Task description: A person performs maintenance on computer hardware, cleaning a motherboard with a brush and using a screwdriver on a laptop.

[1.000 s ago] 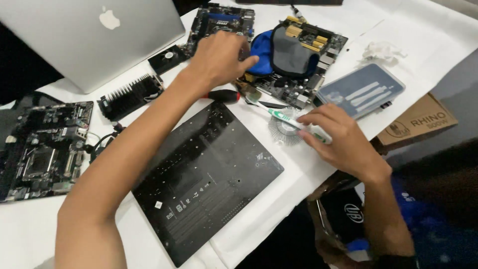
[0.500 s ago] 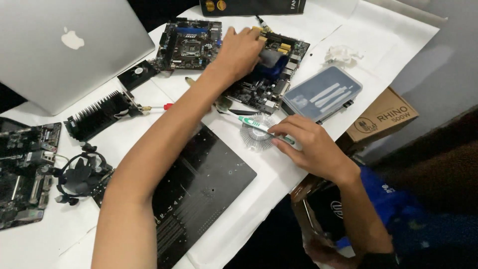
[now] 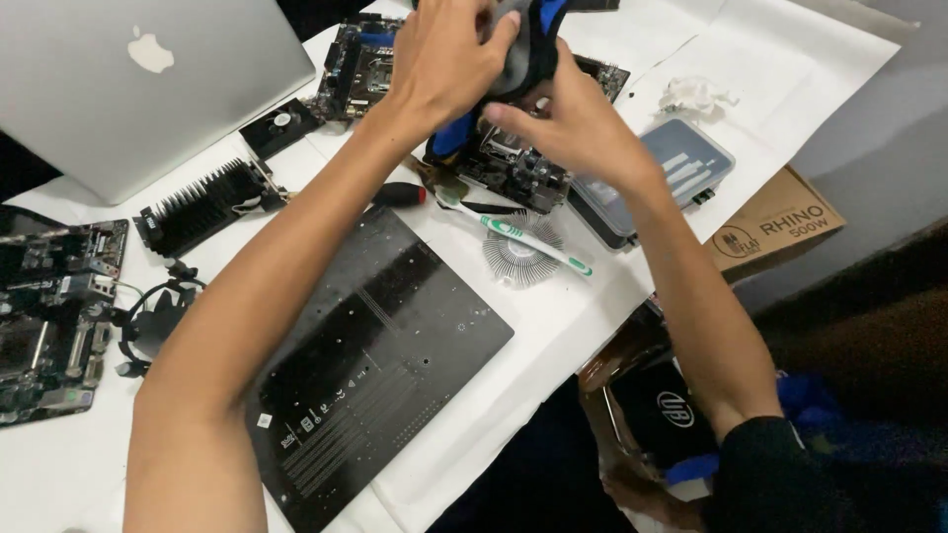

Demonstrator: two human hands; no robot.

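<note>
Blue and grey cloth [image 3: 533, 39] held up at the far edge of the table, just above a dark circuit board [image 3: 513, 168] that lies under both hands. Left hand [image 3: 449, 59] grips the cloth from the near-left side, fingers curled over its top fold; right hand [image 3: 578, 128] closes on it from the right and slightly below, thumb pointing toward the left hand. Both hands clenched on the fabric, touching it and nearly touching each other. The cloth hangs roughly upright, its long axis running from the top of the frame down toward the board, with a blue tail [image 3: 454, 133] trailing low beside the left wrist. It lies straight ahead of the person, both arms stretched to reach it; neither hand is clearly nearer. Near side of the board: a green and white toothbrush [image 3: 513, 232] lies slantwise across a round finned heatsink [image 3: 518, 257]. A red-handled screwdriver [image 3: 400, 194] sits just beside the left forearm. Closer in, a large black panel [image 3: 375, 365] lies flat on the white table [image 3: 790, 69]. Left: silver laptop [image 3: 138, 89], black finned heatsink [image 3: 202, 202].
</note>
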